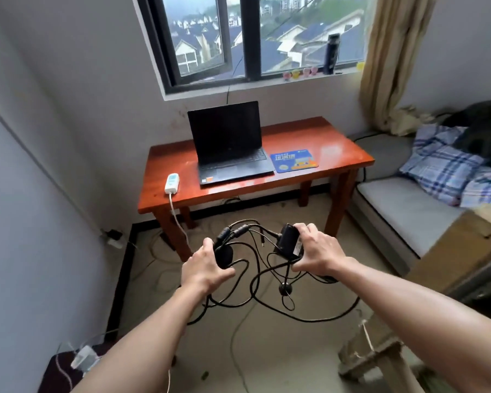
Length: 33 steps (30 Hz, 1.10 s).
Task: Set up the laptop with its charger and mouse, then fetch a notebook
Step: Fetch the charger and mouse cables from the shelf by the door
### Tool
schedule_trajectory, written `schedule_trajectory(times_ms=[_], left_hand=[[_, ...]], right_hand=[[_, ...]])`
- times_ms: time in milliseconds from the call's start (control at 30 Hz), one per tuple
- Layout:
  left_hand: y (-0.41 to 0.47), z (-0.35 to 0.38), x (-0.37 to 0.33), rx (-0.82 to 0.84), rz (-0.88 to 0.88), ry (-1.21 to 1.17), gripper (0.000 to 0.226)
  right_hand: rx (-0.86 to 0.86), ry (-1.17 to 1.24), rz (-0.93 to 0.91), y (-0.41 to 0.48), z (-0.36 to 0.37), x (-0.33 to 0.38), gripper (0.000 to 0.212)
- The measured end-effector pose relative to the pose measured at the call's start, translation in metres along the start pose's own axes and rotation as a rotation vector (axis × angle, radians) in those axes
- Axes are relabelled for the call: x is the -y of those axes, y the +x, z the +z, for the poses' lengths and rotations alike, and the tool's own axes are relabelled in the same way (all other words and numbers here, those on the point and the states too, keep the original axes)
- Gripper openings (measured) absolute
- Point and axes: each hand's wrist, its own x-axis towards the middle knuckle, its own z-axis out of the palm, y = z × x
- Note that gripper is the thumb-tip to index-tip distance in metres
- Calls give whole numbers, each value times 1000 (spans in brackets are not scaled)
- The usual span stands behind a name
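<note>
An open black laptop (230,146) with a dark screen stands on the red-brown wooden table (338,148). A blue mouse pad (294,161) lies just right of it. In front of the table, at waist height, my right hand (316,249) grips the black charger brick (288,241). My left hand (206,265) is closed on a round black object (224,255), possibly the mouse, with a bundle of black cables. Tangled black cable (270,279) loops hang between and below both hands. No notebook is visible.
A white power strip (172,183) lies on the table's left front corner, its cord running down to the floor. A bed with a plaid pillow (442,163) sits right. A wooden stool (380,355) stands at lower right. Loose wires cover the floor.
</note>
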Motion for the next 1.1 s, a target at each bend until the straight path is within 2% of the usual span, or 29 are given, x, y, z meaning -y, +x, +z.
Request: schedule_trajectory(times_ms=[200,300,467,600,900,1100], left_hand=[[132,9,-49,32,86,-34,59],[189,24,-71,25,100,-29,59],[296,53,-116,25,74,-35,63],[381,64,-156,11,68,-40,57],[512,81,-222,13,5,-158,60],[616,101,-244,3,60,-167,60]], right_hand=[[-48,17,101,106,-23,-51,94],[-71,20,103,160,-31,-78,100],[-83,63,107,268,-45,-131,93],[-85,100,82,351,-66,-171,94],[-140,101,71,495,-113,-227,88],[-189,119,112,580,-117,-260,100]])
